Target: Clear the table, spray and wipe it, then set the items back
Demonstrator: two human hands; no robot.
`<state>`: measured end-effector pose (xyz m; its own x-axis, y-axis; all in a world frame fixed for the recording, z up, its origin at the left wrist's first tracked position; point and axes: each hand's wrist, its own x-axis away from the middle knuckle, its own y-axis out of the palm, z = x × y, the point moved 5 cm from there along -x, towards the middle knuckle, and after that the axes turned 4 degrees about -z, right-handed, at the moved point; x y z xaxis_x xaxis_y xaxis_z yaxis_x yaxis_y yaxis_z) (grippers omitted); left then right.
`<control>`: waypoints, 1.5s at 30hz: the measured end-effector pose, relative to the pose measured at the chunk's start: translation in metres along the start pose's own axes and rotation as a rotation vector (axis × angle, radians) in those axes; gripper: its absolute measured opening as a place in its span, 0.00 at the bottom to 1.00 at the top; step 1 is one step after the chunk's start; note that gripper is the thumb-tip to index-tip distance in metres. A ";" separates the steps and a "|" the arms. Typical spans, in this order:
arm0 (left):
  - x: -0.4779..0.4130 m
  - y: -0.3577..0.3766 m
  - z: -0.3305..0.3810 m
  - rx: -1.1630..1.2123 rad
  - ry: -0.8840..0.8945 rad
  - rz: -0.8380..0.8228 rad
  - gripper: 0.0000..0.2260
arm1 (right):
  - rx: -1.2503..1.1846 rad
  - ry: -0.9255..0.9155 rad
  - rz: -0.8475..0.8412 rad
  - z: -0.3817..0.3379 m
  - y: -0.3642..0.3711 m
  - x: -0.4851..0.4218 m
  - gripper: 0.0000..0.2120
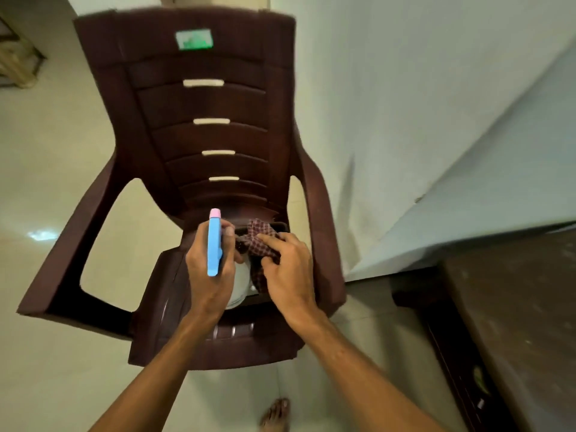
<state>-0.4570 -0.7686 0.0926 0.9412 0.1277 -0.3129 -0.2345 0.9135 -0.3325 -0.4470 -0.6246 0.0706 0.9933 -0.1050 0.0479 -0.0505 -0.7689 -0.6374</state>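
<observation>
My left hand is closed around a slim blue spray bottle with a pink cap, held upright over the seat of a brown plastic chair. My right hand pinches a dark red checked cloth that lies on the seat. Beneath the cloth and my hands sit a dark flat object and a pale round item, both mostly hidden. The brown table fills the lower right corner, its visible top bare.
A pale wall runs along the right behind the table. The floor is light tile. My bare foot shows at the bottom edge. A wooden frame stands at the far upper left.
</observation>
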 end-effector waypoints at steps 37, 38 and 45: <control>0.273 0.700 0.263 0.082 -0.144 -0.964 0.08 | -0.107 0.903 0.818 0.556 -0.561 0.274 0.19; 0.272 0.711 0.264 0.075 -0.136 -0.991 0.08 | -0.126 0.914 0.831 0.564 -0.563 0.267 0.19; 0.319 0.757 0.277 -0.015 0.013 -1.228 0.08 | -0.150 0.977 0.965 0.589 -0.587 0.271 0.19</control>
<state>-0.2666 0.0705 -0.0126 0.5364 -0.8182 0.2069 0.8032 0.4198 -0.4225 -0.0866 0.1701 0.0050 0.0866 -0.9773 0.1933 -0.7428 -0.1926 -0.6412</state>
